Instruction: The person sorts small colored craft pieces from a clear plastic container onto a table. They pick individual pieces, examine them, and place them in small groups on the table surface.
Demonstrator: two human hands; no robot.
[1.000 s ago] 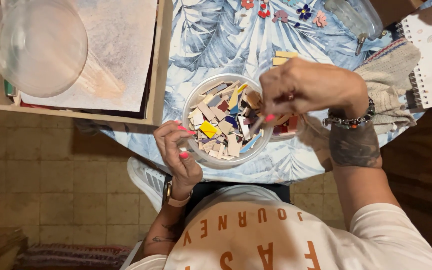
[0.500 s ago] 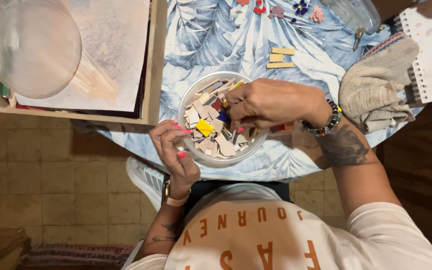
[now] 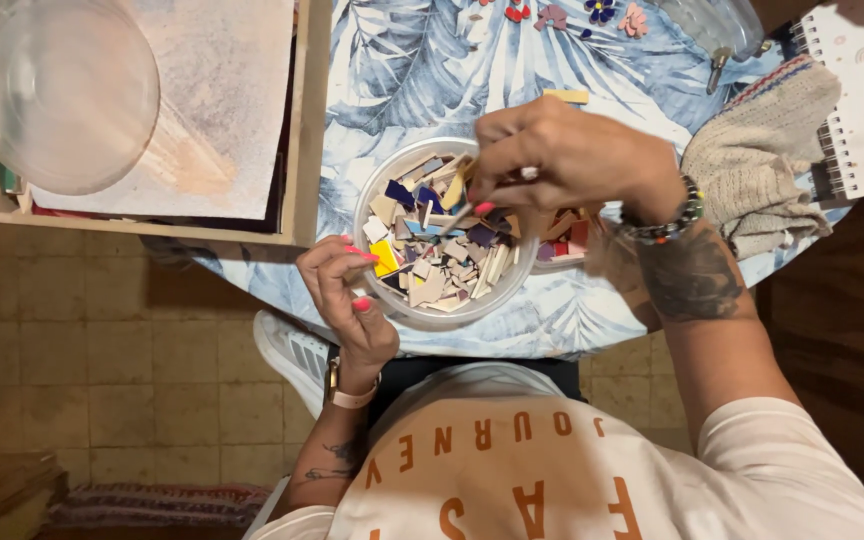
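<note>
The bowl (image 3: 442, 305) of broken tile bits (image 3: 442, 265) sits on the worktop (image 3: 592, 320) right in front of the person, between the two hands. It is round and see-through, with a pale rim, and it is full of small flat pieces in tan, white, dark blue, grey and one bright yellow. The right hand (image 3: 572, 155) is over the far side of the bowl, and its fingers (image 3: 482, 208) are pressed together, pinching a thin tan piece that slants down into the pile. The rest of the pieces lie just below those fingers, toward the person. The left hand (image 3: 347, 300) curls around the near left rim, its fingers touching the wall and steadying it. The right hand is nearer the pieces.
</note>
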